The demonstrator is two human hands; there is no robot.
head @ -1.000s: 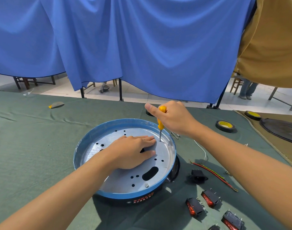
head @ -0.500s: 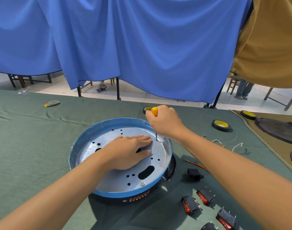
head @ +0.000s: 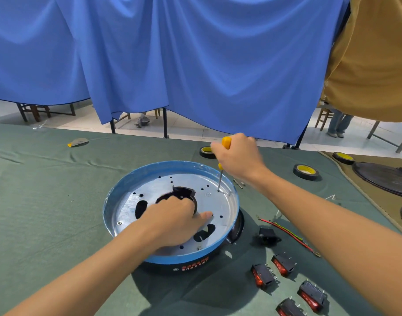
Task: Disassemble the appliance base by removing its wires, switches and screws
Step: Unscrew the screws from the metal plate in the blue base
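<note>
From my screen I count one round base [head: 136, 176], one screwdriver [head: 226, 142], four red switches [head: 262, 275], one black socket [head: 267, 236], three tape rolls [head: 306, 172] and one bundle of red and green wires [head: 289, 233]. Two small screws [head: 239, 183] lie loose beside the round base, as far as I can tell.

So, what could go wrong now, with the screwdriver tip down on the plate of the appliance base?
1. The screwdriver in the right hand may slip across the metal plate and jab the left hand holding it.
2. A freed screw could roll off and get lost; loose screws already lie beside the appliance base.
</note>
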